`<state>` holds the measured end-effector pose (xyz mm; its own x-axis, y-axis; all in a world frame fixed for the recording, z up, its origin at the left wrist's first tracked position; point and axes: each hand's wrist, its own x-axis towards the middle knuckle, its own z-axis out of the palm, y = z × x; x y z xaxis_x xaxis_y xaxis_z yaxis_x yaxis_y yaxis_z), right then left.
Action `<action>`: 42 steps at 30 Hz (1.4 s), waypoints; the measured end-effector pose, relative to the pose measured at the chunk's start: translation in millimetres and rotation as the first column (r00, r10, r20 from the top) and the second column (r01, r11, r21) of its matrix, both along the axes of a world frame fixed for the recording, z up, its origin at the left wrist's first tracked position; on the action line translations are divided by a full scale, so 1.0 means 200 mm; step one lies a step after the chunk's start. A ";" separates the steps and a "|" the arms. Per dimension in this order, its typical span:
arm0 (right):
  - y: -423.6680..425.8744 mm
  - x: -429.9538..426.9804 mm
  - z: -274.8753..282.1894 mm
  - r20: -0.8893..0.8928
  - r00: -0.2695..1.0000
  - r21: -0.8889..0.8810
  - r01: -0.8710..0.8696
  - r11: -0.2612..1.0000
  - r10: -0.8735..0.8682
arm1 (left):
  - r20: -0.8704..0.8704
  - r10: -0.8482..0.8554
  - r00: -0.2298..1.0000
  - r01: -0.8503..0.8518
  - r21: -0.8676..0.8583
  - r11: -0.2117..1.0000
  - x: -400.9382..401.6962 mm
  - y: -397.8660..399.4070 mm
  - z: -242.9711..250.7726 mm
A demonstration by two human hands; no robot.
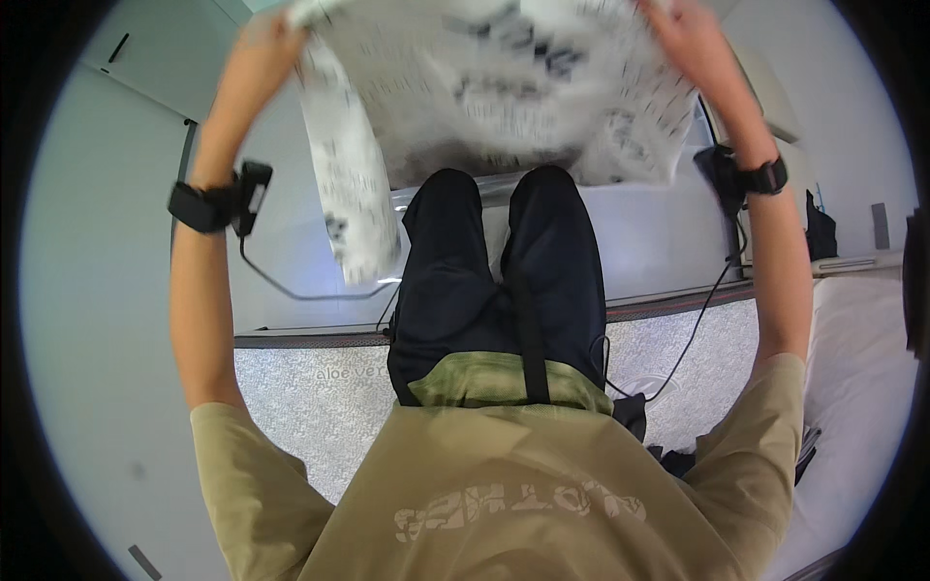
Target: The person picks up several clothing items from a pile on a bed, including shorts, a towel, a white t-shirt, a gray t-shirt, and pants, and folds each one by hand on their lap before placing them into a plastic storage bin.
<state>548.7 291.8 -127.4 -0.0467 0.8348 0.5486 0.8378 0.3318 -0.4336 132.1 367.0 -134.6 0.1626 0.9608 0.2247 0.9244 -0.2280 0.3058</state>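
Note:
A white cloth garment with dark printed lettering is spread between my raised hands, above and beyond my knees. My left hand grips its upper left corner, and my right hand grips the upper right one. What looks like a long sleeve hangs down at the left, beside my left knee. The garment's top edge runs out of the picture, and parts of it are blurred. Each wrist wears a black strapped device with a cable.
I sit on the edge of a mattress with a light patterned surface. White bedding lies at the right, with dark items near my right elbow. A pale cabinet or wall stands at the left. Black cables run from my wrists towards my waist.

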 end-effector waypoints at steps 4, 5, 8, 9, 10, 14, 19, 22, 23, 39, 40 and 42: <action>0.02 0.01 0.35 -0.050 0.998 0.235 -0.018 0.972 0.031 | 0.736 -0.173 0.655 0.201 0.051 0.978 0.28 -0.21 0.40; 0.02 -0.02 0.36 -0.055 0.998 0.236 -0.023 0.972 0.037 | 0.733 -0.169 0.659 0.195 0.050 0.980 0.25 -0.18 0.40; -0.10 -0.01 0.34 -0.105 0.993 0.150 -0.030 0.988 0.046 | 0.646 -0.333 0.687 0.374 0.079 0.924 0.21 -0.06 0.28; -0.13 0.03 0.32 0.051 0.999 0.102 -0.019 0.995 0.013 | 0.548 -0.367 0.752 0.301 0.210 0.930 0.07 0.02 0.18; -0.12 0.04 0.26 0.198 0.980 0.054 -0.020 0.998 0.009 | 0.412 -0.356 0.839 0.329 0.139 0.934 -0.02 -0.05 0.13; -0.46 0.09 -0.02 0.058 0.951 -0.023 -0.302 0.953 0.303 | 0.060 -0.276 0.959 0.282 -0.200 0.938 -0.07 -0.56 -0.05; -1.13 0.03 -0.53 0.067 0.902 -0.588 -0.310 0.747 0.427 | -0.101 -0.416 0.904 0.342 -0.413 0.844 -0.10 -1.26 -0.55; -1.42 -0.01 -0.88 -0.068 0.883 -0.703 -0.373 0.606 0.464 | -0.012 -0.334 0.942 0.276 -0.537 0.797 -0.12 -1.56 -0.87; -1.48 -0.03 -0.92 -0.119 0.879 -0.713 -0.399 0.576 0.462 | 0.010 -0.294 0.956 0.250 -0.551 0.796 -0.11 -1.64 -0.91; -1.11 0.52 -1.75 0.273 0.941 -0.957 0.287 0.045 -0.202 | 0.326 0.731 0.599 -0.102 -0.875 0.474 -0.63 -1.27 -1.51; -1.11 0.51 -1.83 0.424 0.903 -0.905 0.419 0.081 0.067 | 0.134 0.677 0.724 -0.188 -0.906 0.380 -0.66 -1.24 -1.61; -1.11 0.49 -1.91 0.387 0.913 -0.921 0.390 0.001 0.127 | -0.072 0.584 0.809 -0.288 -0.914 0.286 -0.67 -1.21 -1.81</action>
<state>646.3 69.6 -509.4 0.2187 0.5388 -0.8135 0.9454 -0.3234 0.0400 -1.7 124.6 -495.7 -0.2603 0.5409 -0.7998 0.6564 0.7066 0.2642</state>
